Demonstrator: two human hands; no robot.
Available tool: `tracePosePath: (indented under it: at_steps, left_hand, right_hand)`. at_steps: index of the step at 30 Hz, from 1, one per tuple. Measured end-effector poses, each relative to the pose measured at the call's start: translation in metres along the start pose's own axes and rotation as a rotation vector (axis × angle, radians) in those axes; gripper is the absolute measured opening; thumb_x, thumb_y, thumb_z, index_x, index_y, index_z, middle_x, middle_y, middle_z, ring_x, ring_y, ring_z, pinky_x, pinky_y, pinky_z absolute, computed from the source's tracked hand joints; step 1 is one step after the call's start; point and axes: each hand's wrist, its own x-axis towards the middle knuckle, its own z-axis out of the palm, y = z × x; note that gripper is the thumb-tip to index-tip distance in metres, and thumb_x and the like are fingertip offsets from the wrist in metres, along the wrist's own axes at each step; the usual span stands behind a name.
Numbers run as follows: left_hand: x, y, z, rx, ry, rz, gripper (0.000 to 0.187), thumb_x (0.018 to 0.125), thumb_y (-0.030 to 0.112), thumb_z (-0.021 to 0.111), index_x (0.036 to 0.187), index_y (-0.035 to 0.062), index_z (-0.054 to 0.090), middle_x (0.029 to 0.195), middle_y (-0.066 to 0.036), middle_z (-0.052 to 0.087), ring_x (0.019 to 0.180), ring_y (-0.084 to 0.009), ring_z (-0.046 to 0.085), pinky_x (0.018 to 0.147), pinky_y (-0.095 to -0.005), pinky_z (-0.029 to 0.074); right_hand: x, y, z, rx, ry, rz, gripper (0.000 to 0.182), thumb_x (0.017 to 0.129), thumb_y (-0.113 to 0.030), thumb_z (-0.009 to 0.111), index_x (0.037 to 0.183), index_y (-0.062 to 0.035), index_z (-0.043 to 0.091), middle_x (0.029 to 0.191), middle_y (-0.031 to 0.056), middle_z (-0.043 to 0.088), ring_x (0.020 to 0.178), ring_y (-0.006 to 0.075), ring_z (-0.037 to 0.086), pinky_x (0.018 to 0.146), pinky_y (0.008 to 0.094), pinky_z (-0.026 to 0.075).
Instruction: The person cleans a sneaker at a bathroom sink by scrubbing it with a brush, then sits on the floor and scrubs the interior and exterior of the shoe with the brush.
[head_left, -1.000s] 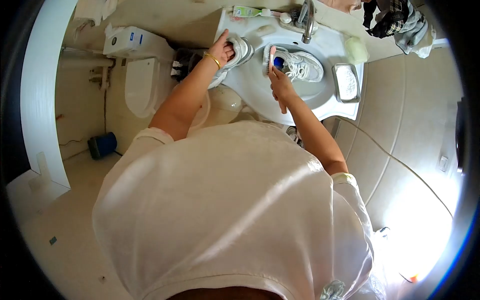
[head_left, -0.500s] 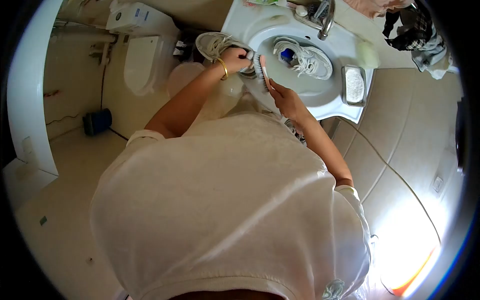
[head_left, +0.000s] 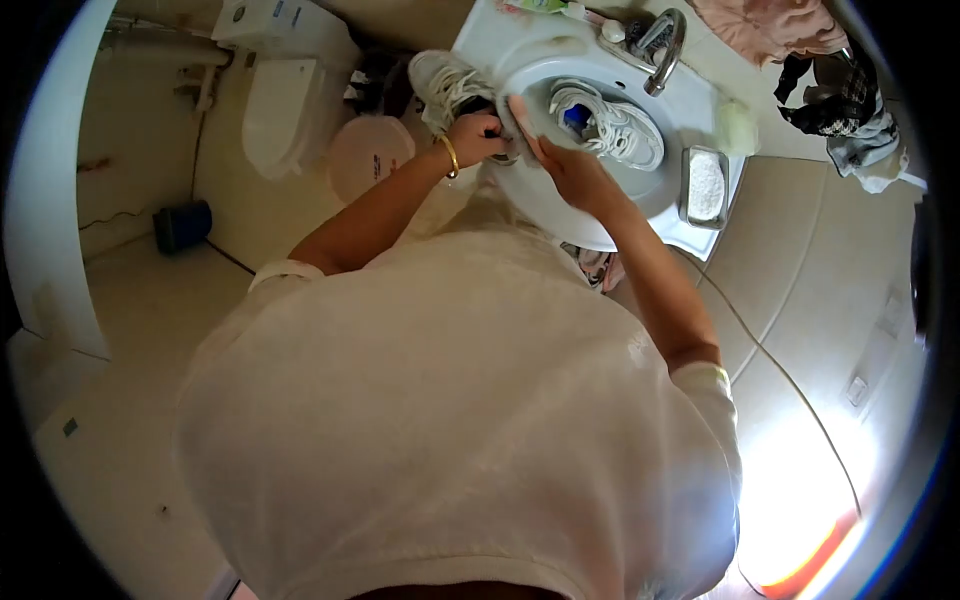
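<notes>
My left hand [head_left: 474,140], with a gold bangle at the wrist, grips a whitish lace-up sneaker [head_left: 440,88] by its heel end, at the left rim of the washbasin [head_left: 530,205]. In my right hand [head_left: 580,180] is a pink-backed scrubbing brush [head_left: 524,125], its bristle side turned left against the heel of that sneaker. Inside the basin lies a second white sneaker [head_left: 625,135], laces loose and something blue showing in its opening. Part of the held sneaker is hidden behind my left hand and the brush.
A chrome faucet [head_left: 668,60] stands at the back of the basin. To the right sits a metal tray [head_left: 706,188] holding something white. A toilet [head_left: 285,120] and a pink lidded bucket [head_left: 370,155] are on the left. Clothes [head_left: 850,110] hang at upper right.
The brush has shifted slightly up and left, closer against the sneaker's heel. The held sneaker has tilted and moved a little right and up. The whole view has shifted slightly.
</notes>
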Motion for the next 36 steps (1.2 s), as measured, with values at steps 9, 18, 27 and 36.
tracePosePath:
  at_steps: [9,18,27,36]
  left_hand:
    - [-0.007,0.011,-0.014,0.176,0.008,-0.055,0.022,0.069,0.018,0.068,0.078,0.0003,0.059,0.088,-0.008,0.045,0.080,-0.0193,0.047,0.070,-0.0304,0.041]
    - [0.002,0.019,-0.021,0.208,-0.115,-0.038,0.025,0.064,0.022,0.069,0.071,0.0007,0.057,0.084,-0.009,0.042,0.075,-0.0203,0.045,0.067,-0.0315,0.039]
    - [0.001,0.015,-0.030,0.303,-0.224,0.159,0.026,0.063,0.019,0.062,0.062,-0.0013,0.046,0.069,-0.012,0.045,0.061,-0.0236,0.044,0.060,-0.0341,0.039]
    - [-0.031,0.009,-0.021,0.356,0.249,0.423,0.017,0.068,0.018,0.058,0.074,0.0016,0.061,0.081,-0.014,0.057,0.075,-0.0275,0.055,0.067,-0.0374,0.043]
  right_hand:
    - [0.016,-0.020,-0.016,-0.023,-0.045,-0.107,0.036,0.088,-0.019,0.043,0.123,-0.0091,0.045,0.086,0.0228,0.060,0.077,0.0391,0.059,0.065,0.0456,0.046]
    - [0.077,0.019,0.027,-0.240,-0.188,0.163,0.040,0.086,-0.011,0.043,0.125,-0.0090,0.040,0.090,0.0218,0.060,0.084,0.0359,0.059,0.070,0.0422,0.047]
    - [0.042,-0.009,0.019,-0.129,-0.218,0.257,0.031,0.085,-0.010,0.037,0.115,-0.0047,0.043,0.089,0.0231,0.059,0.082,0.0401,0.058,0.071,0.0491,0.045]
    - [-0.021,-0.013,-0.016,0.512,-0.118,0.582,0.032,0.090,-0.024,0.045,0.114,-0.0044,0.052,0.062,0.0090,0.054,0.051,0.0202,0.053,0.047,0.0329,0.039]
